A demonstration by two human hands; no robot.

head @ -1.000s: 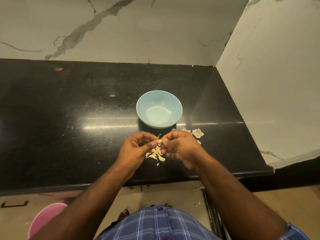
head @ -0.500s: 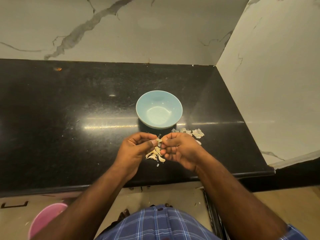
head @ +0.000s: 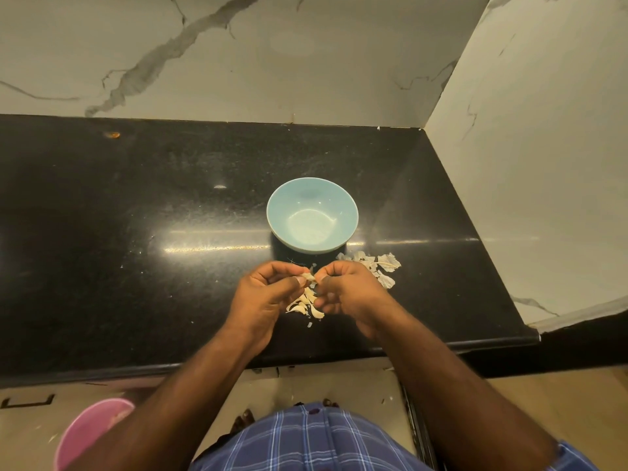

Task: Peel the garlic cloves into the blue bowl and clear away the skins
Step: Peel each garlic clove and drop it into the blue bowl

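A light blue bowl (head: 312, 214) stands on the black counter (head: 136, 232), with nothing visible inside it. Just in front of it my left hand (head: 268, 294) and my right hand (head: 346, 290) meet, fingers curled, both pinching one small garlic clove (head: 308, 277) between thumbs and fingertips. Under the hands lies a small heap of pale garlic cloves (head: 306, 305), partly hidden by my fingers. A scatter of papery skins (head: 377, 265) lies to the right of the bowl's base, behind my right hand.
Marble walls close the counter at the back and at the right. The counter's front edge runs just below my wrists. A pink bucket (head: 91, 433) stands on the floor at the lower left. Tiny skin flecks dot the counter.
Both hands stay in the same spot. The fingers have shifted slightly on the clove, and the right thumb now sits closer to the left.
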